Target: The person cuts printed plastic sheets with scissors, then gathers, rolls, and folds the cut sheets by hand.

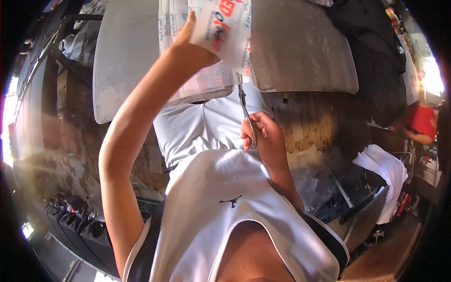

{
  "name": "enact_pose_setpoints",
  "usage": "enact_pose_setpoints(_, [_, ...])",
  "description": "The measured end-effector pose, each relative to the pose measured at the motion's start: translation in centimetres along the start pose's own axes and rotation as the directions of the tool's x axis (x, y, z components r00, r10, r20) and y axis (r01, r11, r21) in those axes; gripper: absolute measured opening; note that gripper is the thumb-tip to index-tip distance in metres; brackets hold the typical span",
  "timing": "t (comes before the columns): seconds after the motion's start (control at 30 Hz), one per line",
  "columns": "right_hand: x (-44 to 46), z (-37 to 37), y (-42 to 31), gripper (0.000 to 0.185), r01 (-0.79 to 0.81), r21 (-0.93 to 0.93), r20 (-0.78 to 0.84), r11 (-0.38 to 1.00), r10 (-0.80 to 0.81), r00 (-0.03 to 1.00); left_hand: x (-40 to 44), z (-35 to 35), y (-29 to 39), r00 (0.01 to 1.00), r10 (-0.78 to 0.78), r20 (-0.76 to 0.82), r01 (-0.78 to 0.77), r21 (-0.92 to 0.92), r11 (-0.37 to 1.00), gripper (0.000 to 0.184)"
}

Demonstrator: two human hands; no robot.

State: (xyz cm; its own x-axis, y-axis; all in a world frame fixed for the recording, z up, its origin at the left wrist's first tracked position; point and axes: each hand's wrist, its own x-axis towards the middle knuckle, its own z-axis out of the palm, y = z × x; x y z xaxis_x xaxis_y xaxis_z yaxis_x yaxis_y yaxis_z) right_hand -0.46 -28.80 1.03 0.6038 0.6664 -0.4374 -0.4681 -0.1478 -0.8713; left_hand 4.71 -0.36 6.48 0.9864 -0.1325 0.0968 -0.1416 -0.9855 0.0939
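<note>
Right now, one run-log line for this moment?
left hand: partly behind printed sheet | right hand: holding scissors | scissor blades: at sheet's near edge

Two grey boards (300,51) in front of me, printed sheets (171,28) on the left one

I have two flat grey panels side by side before me, scuffed and smudged, with rounded near corners. A narrow gap separates them at the near side; the top of the view cuts off their far ends. The left board (127,51) carries overlapping pale sheets along its right-hand part — ruled lines and small dark print farther up, faint red lettering close to me. They reach down near its front edge. The right board's (310,70) near edge is worn and pale — chipped-looking in places.
</note>
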Motion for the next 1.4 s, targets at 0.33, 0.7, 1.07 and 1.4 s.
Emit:
enact_pose_setpoints(0.33, [0.0, -0.1, 0.2, 0.023, 0.021, -0.016, -0.028, 1.0, -0.021, 0.999, 3.7, 5.4, 4.0, 0.925, -0.024, -0.38, 0.013, -0.032, 0.999, 0.052])
enact_pose_setpoints(0.7, [0.1, -0.2, -0.2, 0.019, 0.025, 0.052, -0.033, 0.998, -0.023, 0.999, -2.7, 8.0, -1.7, 0.877, -0.302, -0.373, 0.304, -0.053, 0.951, 0.059])
enact_pose_setpoints(1.07, [-0.4, -0.1, 0.4, 0.018, 0.007, 0.18, 0.0, 0.984, -0.007, 1.0, -2.3, 4.8, 0.5, 0.89, -0.364, -0.273, 0.355, -0.086, 0.931, 0.059])
enact_pose_setpoints(1.4, [0.0, -0.2, -0.6, 0.022, 0.061, 0.105, 0.096, 0.993, -0.071, 0.993, -2.3, 5.5, 0.0, 0.926, -0.293, -0.24, 0.32, 0.083, 0.944, 0.064])
